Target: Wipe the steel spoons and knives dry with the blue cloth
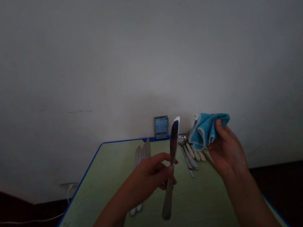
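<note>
On the far left, a white cord point(22, 221) lies on the dark floor. Next comes the green worktop point(95, 196), which has a blue edge. Near its far edge lie some long knives point(142, 156), side by side. Their round handle ends point(135, 209) poke out from under the left arm, close to the person.

The left hand point(151, 175) is wrapped around the middle of a table knife point(172, 163). The knife is held up in the air and leans a little. Its shiny blade points up and away, and its long silver handle points down toward the worktop. The knife looks smooth and clean, with dark shine on the blade, but the picture is too dim to show small marks.

Past the far edge of the worktop stands a small blue thing point(161, 127), too blurry to name. To the right of the knife, a pile of spoons and forks point(189, 153) sits near the far edge.

The right hand point(227, 151) pinches a bunched blue cloth point(208, 130) with a pale edge. The two hands are apart, and each one is closed on its own thing.

The smooth knife could slip from the left hand if the grip gets loose. It could then fall and hit the pile, or the blade could nick a finger.
</note>
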Tool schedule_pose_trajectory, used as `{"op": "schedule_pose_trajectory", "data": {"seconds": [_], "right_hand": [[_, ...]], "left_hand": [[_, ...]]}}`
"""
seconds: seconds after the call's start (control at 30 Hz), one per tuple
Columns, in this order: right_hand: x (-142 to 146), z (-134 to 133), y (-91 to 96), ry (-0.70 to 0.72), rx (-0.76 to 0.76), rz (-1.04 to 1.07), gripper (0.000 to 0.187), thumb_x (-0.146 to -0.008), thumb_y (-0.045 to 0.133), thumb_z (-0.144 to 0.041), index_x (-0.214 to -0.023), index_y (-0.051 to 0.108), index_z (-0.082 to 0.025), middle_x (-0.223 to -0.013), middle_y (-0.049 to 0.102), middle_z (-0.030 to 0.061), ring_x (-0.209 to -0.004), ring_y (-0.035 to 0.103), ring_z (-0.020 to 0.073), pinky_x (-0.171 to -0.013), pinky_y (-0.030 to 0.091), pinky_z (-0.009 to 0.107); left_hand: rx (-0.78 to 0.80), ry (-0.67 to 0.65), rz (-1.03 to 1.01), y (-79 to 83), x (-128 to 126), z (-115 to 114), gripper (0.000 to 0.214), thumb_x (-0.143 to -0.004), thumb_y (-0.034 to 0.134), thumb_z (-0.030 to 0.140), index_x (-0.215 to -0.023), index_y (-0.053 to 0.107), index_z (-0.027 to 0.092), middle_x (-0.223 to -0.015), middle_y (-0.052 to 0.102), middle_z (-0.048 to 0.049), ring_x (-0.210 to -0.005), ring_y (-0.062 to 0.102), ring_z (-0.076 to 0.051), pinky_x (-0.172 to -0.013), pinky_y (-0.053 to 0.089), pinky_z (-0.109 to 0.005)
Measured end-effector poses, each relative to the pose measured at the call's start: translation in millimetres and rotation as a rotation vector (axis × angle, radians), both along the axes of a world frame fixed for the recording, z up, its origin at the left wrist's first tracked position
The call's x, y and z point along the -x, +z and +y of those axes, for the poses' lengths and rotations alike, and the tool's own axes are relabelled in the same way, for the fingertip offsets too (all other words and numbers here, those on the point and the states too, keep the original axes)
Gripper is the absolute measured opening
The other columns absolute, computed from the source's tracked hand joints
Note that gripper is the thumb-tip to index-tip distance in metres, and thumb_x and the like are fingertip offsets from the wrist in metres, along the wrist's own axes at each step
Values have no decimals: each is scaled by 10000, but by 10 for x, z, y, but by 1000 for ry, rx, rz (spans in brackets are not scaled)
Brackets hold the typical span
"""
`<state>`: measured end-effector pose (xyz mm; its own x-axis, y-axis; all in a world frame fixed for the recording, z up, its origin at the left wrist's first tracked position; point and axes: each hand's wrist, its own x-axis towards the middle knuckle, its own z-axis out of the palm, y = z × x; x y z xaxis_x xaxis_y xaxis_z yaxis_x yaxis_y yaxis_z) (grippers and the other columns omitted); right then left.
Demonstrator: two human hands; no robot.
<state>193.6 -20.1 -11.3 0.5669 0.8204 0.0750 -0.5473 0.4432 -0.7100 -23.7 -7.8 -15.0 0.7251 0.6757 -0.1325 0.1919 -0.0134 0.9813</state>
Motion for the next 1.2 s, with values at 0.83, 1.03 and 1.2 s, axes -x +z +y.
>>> {"op": "schedule_pose_trajectory", "data": {"seconds": [0.83, 1.03, 1.2], "right_hand": [[385, -205, -19, -68, 48, -1146, 239, -748, 656, -233, -973, 670, -312, -925, 661, -1, -845, 603, 166, -752, 500, 326], [498, -191, -115, -193, -71, -1488, 274, -805, 584, -209, -1053, 640, -312, -912, 652, 26, -829, 609, 172, -762, 491, 355], [550, -181, -159, -241, -42, -1604, 206, -858, 538, -276, -1034, 635, -233, -901, 663, 60, -823, 615, 180, -770, 488, 356]], "left_hand": [[111, 203, -130, 44, 65, 123, 404, -777, 618, 383, -1095, 554, 143, -690, 697, -37, -598, 653, -150, -551, 496, -253], [79, 213, -137, 29, 70, 140, 376, -768, 631, 364, -1066, 577, 141, -739, 670, -22, -610, 640, -139, -555, 509, -251], [58, 185, -113, 16, 76, 159, 375, -759, 643, 354, -1053, 596, 128, -661, 635, 5, -599, 640, -143, -552, 514, -250]]}}
